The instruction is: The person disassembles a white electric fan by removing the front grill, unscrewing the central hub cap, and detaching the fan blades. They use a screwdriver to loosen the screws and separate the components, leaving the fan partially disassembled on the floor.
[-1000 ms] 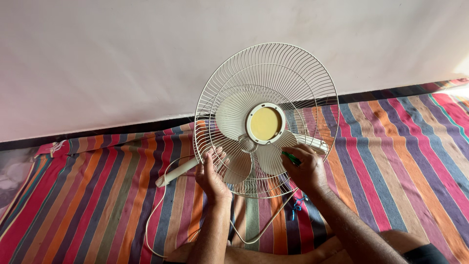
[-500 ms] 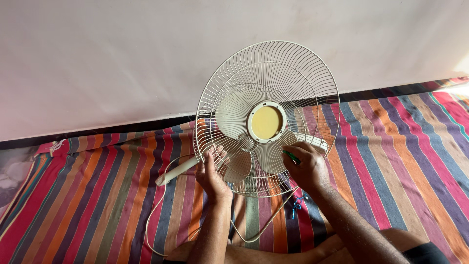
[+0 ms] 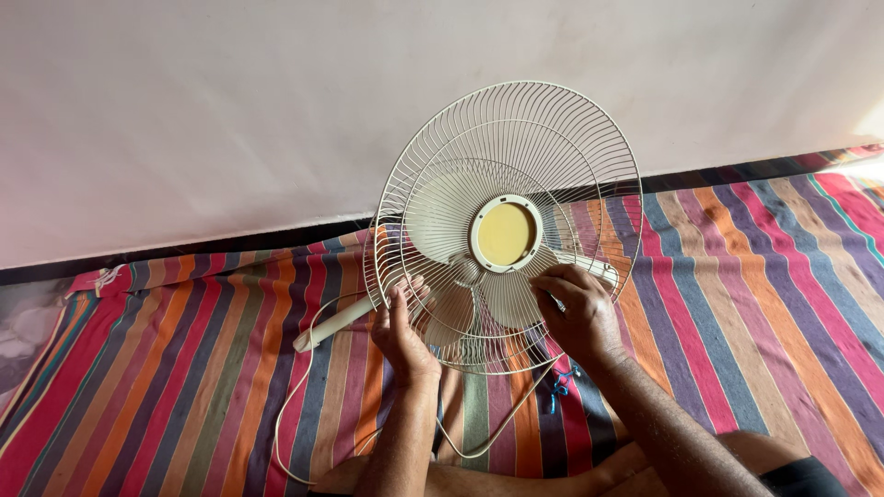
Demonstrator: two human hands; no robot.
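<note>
A cream fan stands tilted on the striped cloth, its round wire front guard facing me with a yellow centre disc and pale blades behind the wires. My left hand grips the lower left of the guard, fingers hooked through the wires. My right hand presses on the lower right of the guard, closed around a small green-handled tool that is now mostly hidden by the fingers.
The fan's pale stem lies to the left on the multicoloured striped cloth. A white power cord loops toward me. A small blue item lies near my right wrist. A plain wall rises behind.
The front guard has shifted slightly right and tipped. My right hand has turned over the green tool, which showed clearly before. My left hand has barely moved.
</note>
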